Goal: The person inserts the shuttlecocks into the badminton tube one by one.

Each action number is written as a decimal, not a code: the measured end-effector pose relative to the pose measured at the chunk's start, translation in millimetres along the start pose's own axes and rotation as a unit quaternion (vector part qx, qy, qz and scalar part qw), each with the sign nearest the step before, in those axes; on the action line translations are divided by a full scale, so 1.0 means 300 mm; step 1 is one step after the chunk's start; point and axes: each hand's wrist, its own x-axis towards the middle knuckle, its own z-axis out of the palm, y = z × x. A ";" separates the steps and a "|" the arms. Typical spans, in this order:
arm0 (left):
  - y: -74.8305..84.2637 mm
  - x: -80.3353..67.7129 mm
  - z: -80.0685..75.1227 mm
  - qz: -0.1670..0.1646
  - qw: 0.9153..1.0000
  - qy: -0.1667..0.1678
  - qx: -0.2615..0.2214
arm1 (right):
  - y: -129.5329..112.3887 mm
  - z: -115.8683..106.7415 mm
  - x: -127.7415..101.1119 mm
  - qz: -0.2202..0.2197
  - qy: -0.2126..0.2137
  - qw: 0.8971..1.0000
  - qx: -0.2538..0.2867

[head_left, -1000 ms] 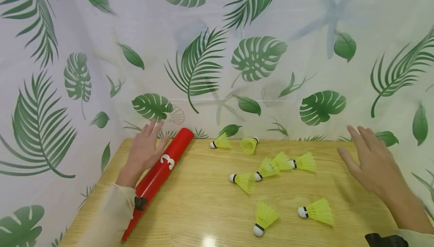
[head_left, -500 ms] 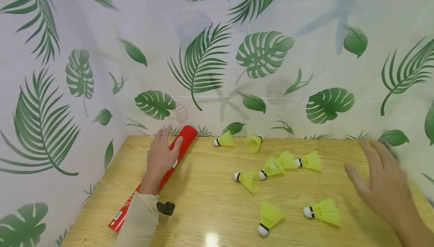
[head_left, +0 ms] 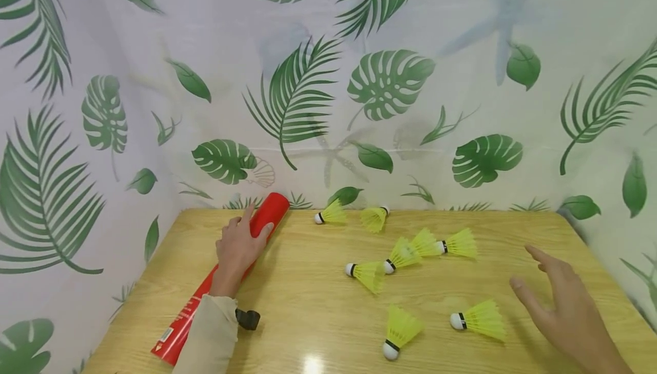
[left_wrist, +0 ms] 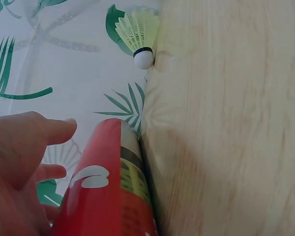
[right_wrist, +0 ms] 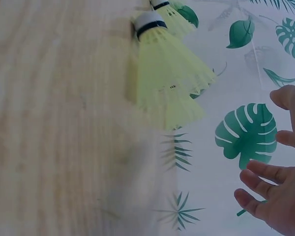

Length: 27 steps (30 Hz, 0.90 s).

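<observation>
A red shuttlecock tube (head_left: 272, 210) lies slantwise on the left of the table, its printed side also facing the left wrist view. My left hand (head_left: 238, 248) is over its upper half, thumb at the right edge and fingers at the left edge. In the left wrist view that hand (left_wrist: 19, 162) is spread beside the tube (left_wrist: 101, 191), some fingertips hidden behind it. My right hand (head_left: 564, 305) hovers at the right, holding nothing, its fingers loosely bent in the right wrist view. Nearest it is a yellow shuttlecock (head_left: 479, 321) with a white head.
Several more yellow shuttlecocks (head_left: 365, 274) lie scattered across the middle of the wooden table (head_left: 292, 322). Two of them, including one shuttlecock (head_left: 331, 213), are at the back edge. A leaf-printed cloth (head_left: 308, 151) hangs behind and along the left.
My left hand has moved right and down over the tube, which stays in place. My right hand has come lower and nearer. The shuttlecocks lie where they were.
</observation>
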 end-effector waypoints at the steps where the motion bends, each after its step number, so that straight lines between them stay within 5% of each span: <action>1: -0.005 0.000 0.003 -0.003 1.000 0.000 0.003 | -0.004 0.007 -0.009 0.003 -0.007 1.000 0.000; 15: -0.043 0.000 0.004 -0.012 0.999 -0.021 0.031 | -0.035 0.042 -0.088 0.091 -0.112 0.989 0.035; 27: 0.001 -0.012 -0.017 0.053 0.998 0.016 0.031 | -0.043 0.064 -0.125 0.138 -0.150 0.976 0.070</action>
